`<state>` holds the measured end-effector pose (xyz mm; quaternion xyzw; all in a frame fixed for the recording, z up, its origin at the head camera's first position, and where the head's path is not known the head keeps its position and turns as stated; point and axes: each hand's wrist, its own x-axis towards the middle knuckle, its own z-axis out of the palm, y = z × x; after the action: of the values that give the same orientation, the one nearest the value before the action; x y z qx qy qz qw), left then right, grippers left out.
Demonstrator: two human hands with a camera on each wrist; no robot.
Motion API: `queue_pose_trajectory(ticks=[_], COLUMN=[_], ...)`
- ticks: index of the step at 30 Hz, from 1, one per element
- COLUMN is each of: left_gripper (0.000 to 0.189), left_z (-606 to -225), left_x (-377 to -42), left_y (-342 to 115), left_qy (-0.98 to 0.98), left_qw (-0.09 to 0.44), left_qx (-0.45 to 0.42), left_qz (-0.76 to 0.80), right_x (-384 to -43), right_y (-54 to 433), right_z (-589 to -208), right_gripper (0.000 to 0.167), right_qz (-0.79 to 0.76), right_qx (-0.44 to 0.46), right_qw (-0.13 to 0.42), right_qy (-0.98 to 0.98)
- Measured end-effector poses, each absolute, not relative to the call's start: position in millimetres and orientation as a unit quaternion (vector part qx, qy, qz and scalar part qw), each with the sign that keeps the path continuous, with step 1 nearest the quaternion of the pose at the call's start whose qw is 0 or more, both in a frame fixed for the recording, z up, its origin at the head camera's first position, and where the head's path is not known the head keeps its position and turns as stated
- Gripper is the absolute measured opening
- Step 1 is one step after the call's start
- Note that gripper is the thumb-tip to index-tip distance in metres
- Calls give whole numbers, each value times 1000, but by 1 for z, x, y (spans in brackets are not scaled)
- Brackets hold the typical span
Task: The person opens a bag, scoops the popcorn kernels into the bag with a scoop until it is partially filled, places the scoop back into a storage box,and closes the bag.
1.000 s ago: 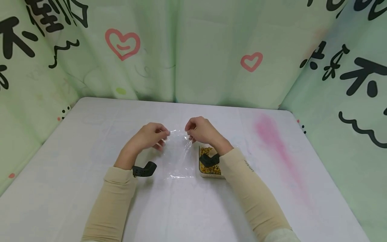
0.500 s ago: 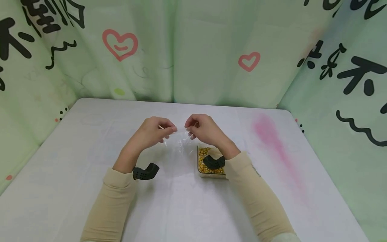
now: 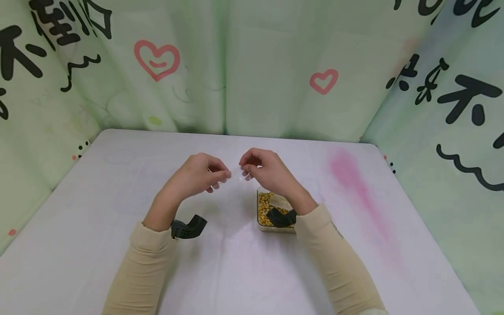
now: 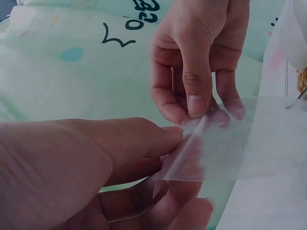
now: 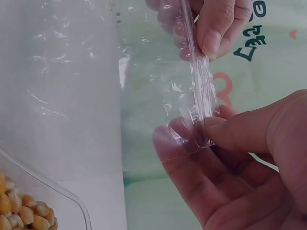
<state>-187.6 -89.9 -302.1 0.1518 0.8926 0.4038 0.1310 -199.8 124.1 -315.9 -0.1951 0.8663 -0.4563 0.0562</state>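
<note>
Clear bag [image 5: 163, 91] sat pinched in left grip [image 3: 198, 175] and right grip [image 3: 268, 171], seemingly being opened, its mouth edges next needing parting.

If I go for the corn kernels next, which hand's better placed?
Likely your right hand: it's nearer the container of corn kernels than your left hand is. Both pinch the clear plastic bag, so the right would first have to let go.

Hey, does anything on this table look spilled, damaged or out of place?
Yes: a pink smear marks the white tabletop at right, looking like a stain. No corn kernels show outside their container.
</note>
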Motion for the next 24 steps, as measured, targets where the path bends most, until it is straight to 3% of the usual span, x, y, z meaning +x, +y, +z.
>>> queue_pose_trajectory(ticks=[13, 21, 24], left_gripper=[17, 18, 18], left_z=[-303, -303, -304], left_x=[-182, -177, -176], left_y=[-90, -86, -85], left_qy=[880, 872, 867], left_qw=[118, 95, 79], left_qx=[129, 104, 95], left_qz=[442, 470, 484], right_x=[-186, -179, -174], right_y=[125, 123, 123], right_z=[-324, -325, -326], right_gripper=[26, 18, 16], right_qz=[-445, -416, -426], right_qx=[-207, -184, -184], right_qw=[-24, -80, -73], right_qy=[871, 887, 883])
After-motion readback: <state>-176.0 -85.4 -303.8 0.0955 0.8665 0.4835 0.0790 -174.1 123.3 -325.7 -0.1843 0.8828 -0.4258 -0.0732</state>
